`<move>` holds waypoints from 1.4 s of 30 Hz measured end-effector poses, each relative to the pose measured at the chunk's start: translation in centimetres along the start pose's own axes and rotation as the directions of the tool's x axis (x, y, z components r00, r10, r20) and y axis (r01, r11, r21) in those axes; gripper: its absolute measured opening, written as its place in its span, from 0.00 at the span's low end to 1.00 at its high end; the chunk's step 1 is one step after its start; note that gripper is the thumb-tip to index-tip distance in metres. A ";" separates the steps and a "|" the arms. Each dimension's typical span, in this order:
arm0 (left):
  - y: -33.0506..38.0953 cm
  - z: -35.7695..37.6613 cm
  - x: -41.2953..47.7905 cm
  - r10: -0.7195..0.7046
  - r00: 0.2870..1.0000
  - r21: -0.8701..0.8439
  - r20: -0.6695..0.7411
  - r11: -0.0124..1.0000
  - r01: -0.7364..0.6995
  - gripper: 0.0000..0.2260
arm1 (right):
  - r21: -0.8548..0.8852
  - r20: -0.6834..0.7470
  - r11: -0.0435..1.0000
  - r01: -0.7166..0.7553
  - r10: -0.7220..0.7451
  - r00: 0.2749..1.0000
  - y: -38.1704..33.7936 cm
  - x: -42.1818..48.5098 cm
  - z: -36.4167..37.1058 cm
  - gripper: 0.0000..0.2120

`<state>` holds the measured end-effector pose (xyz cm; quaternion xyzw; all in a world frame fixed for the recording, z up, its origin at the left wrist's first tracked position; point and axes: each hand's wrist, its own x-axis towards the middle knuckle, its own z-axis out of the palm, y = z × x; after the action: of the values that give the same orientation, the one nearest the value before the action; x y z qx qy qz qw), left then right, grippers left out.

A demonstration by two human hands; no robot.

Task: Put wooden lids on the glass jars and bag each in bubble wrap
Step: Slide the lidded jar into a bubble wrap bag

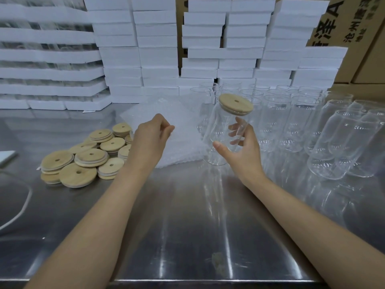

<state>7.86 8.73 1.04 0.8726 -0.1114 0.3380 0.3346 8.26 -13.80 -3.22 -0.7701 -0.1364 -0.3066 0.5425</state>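
In right hand (245,155), wood-lidded glass jar (220,126)

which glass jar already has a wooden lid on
The jar in the right hand: it alone wears a wooden lid; the other jars behind it are uncovered.

lidded glass jar (224,132) in right hand (242,155), left hand (151,140) on bubble wrap (183,138)

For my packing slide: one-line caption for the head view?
Right hand holds a lidded glass jar while left hand pinches bubble wrap beside loose wooden lids.
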 end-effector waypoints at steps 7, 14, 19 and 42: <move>0.3 -0.1 -0.1 -0.061 0.998 -0.205 -0.011 0.977 0.058 0.12 | 0.019 0.011 1.000 0.003 -0.003 1.000 -0.1 0.0 -0.1 0.33; 0.2 0.4 -0.3 -0.025 1.000 -0.166 -0.014 0.986 0.022 0.08 | 0.080 -0.030 0.996 0.038 -0.036 0.999 -1.1 -0.1 -0.1 0.45; -0.1 0.8 -0.3 0.195 0.981 0.050 -0.007 0.980 -0.195 0.12 | 0.272 -0.107 0.957 0.097 -0.071 0.992 -2.8 0.1 -0.5 0.56; 0.7 2.2 -0.7 0.070 0.997 -0.170 0.029 0.983 -0.064 0.18 | 0.451 -0.209 0.892 -0.026 0.134 0.969 -5.2 -1.1 1.4 0.40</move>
<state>8.18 6.75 -0.24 0.8426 -0.1751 0.3230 0.3938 5.07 -10.48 -0.31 -0.5892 -0.1060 -0.3332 0.7284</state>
